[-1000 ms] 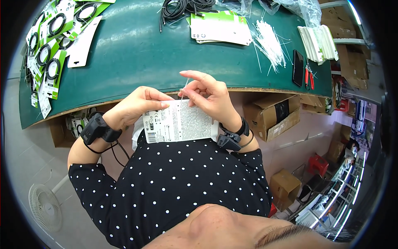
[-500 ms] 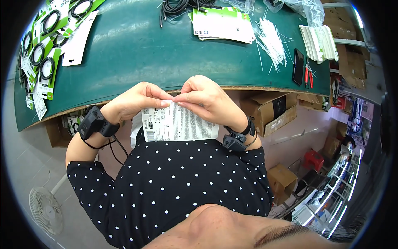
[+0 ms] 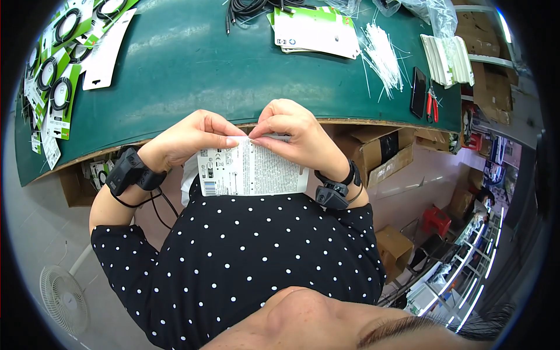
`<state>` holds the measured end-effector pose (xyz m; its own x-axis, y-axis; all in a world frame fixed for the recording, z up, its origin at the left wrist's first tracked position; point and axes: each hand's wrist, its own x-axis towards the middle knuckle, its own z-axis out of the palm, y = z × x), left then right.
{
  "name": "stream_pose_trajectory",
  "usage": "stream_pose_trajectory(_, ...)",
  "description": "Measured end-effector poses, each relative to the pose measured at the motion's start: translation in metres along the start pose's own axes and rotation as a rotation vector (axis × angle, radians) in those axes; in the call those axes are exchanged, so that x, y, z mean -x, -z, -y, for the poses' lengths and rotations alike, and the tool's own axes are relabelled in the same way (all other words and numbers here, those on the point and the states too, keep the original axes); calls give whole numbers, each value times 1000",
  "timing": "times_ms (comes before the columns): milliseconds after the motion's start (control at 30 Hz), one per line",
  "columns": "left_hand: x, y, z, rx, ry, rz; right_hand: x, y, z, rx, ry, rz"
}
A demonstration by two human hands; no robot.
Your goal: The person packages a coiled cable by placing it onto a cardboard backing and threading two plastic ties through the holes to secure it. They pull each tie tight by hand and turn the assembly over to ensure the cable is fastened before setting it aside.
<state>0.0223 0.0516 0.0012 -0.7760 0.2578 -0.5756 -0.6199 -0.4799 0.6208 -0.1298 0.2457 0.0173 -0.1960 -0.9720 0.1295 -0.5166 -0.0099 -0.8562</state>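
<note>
A white printed packaging card [image 3: 251, 172] is upright in front of my body, its text side toward me, just off the table's near edge. My left hand [image 3: 201, 139] is closed on the card's upper edge, with the thumb on the near face. Beside it, my right hand [image 3: 290, 129] pinches at the same edge, thumb and forefinger together. What is between those right fingertips is too small to make out. The card's far face is hidden.
On the green table [image 3: 175, 81] lie carded black cables [image 3: 60, 93] at the left, loose black cables [image 3: 251, 9], stacked cards [image 3: 315, 34], white cable ties [image 3: 384, 58], a phone [image 3: 418, 93] and red-handled cutters [image 3: 431, 107]. Cardboard boxes [image 3: 373, 157] stand beneath.
My right fingers have drawn slightly up and away from my left fingertips, opening a small gap at the card's edge. The card stays held in front of me.
</note>
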Motion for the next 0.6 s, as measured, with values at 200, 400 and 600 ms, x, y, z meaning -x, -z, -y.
stream_pose_trajectory(200, -2, 2, 0, -6, -9, 29, 0, -3, 4, 52, 45, 16)
stream_pose_trajectory(400, -1, -4, 1, -64, -42, 16, 1, 0, 7, 69, 47, 34)
stream_pose_trajectory(600, -5, -14, -1, -263, -26, -90, 2, 0, 10, 68, 60, 58)
